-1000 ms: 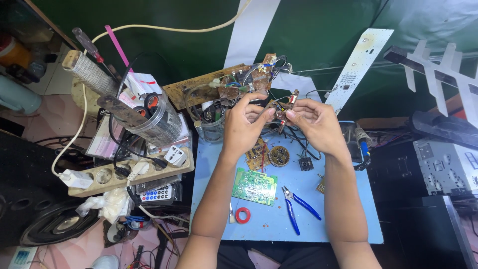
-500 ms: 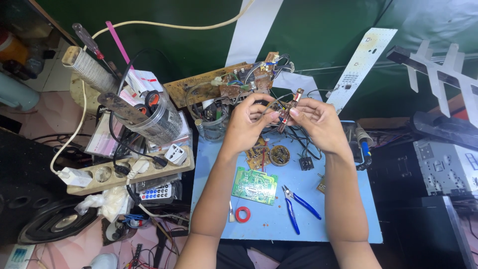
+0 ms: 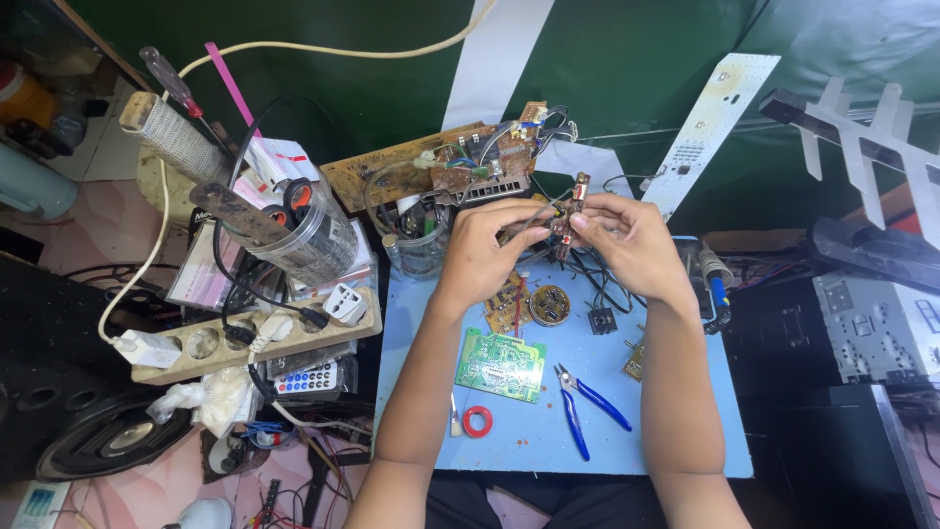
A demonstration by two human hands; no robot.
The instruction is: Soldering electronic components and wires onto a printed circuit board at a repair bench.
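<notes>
Near edge of the table: a blue table top (image 3: 685, 431) runs up from the person's lap, both forearms laid out over it.
Red ring: a small red roll of tape (image 3: 477, 422) lies close to the near edge, just right of the left forearm.
Cutters: blue-handled side cutters (image 3: 586, 405) lie between the two forearms, handles splayed toward the near edge.
Green board: a green circuit board (image 3: 500, 364) lies flat just beyond the tape, beside the left forearm.
Round part: a round brown coil-like disc (image 3: 549, 305) sits past the green board, below the hands.
Left hand: the left hand (image 3: 487, 245) is curled, fingertips pinching the near end of the small part from the left.
Small part: a small brown circuit piece (image 3: 568, 223) with wires trailing off it is held up above the table's far half, between both hands.
Right hand: the right hand (image 3: 627, 235) is closed on the same piece from the right, thumb and forefinger nipping it.
Off to the left: a wooden power strip (image 3: 257, 338) with plugs in it lies beside the table, and a clear plastic jar (image 3: 315, 238) of tools stands behind it.
Far side: a large brown circuit board (image 3: 441, 168) with wires stands beyond the hands, against a dark green backdrop (image 3: 607, 69).
Far right: a white perforated strip (image 3: 713, 122) leans against that backdrop.
</notes>
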